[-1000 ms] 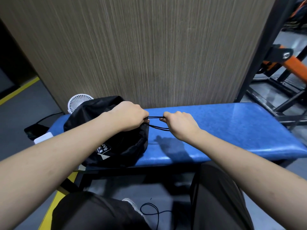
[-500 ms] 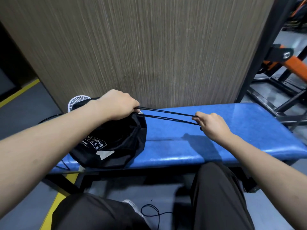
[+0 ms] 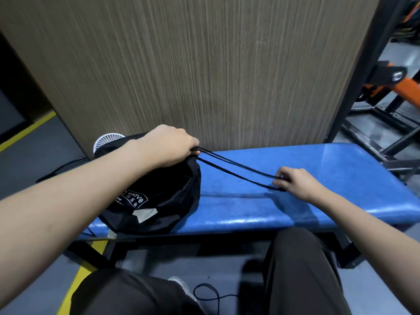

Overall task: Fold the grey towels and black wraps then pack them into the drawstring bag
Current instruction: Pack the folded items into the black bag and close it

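Drawstring bag (image 3: 154,196): black, bulging, white printed label; mouth cinched, clenched in left hand (image 3: 168,144). Cords (image 3: 236,170) pinched by right hand (image 3: 293,181). On blue table (image 3: 318,201).

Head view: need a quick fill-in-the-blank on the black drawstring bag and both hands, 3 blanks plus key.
1. The black drawstring bag lies on the padded bench, whose colour is ____.
2. The bag's gathered mouth is gripped by the ____ hand.
3. The right hand pinches the thin black ____, drawn out from the bag's mouth.

Missing words: blue; left; cords
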Motion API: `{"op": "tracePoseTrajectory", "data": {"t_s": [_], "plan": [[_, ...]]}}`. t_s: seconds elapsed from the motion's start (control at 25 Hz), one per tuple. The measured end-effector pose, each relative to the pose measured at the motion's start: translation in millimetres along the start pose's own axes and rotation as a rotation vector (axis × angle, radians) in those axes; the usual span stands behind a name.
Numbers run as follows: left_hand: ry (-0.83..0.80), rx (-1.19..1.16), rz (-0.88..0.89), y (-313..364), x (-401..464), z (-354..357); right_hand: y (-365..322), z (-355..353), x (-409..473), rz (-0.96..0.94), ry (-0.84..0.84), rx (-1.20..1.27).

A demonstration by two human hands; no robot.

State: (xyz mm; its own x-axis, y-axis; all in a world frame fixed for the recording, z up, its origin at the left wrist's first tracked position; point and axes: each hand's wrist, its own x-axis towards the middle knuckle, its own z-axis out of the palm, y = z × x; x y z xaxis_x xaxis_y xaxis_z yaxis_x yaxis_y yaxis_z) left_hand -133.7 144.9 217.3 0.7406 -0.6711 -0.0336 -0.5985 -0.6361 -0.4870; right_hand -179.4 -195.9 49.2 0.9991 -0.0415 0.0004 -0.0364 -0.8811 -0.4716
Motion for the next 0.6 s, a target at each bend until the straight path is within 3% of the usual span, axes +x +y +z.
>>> {"op": "tracePoseTrajectory", "data": {"t_s": [0.16,0.44,0.6], "plan": [[0.006,0.027,0.018,0,1,7,-48,15,2,-0.191,-0.160,0.181],[0.011,0.065,0.022,8,1,14,-174,12,9,-0.466,0.019,0.421],[0.011,0.052,0.007,4,-3,15,-203,14,14,-0.413,0.066,0.447]]}}
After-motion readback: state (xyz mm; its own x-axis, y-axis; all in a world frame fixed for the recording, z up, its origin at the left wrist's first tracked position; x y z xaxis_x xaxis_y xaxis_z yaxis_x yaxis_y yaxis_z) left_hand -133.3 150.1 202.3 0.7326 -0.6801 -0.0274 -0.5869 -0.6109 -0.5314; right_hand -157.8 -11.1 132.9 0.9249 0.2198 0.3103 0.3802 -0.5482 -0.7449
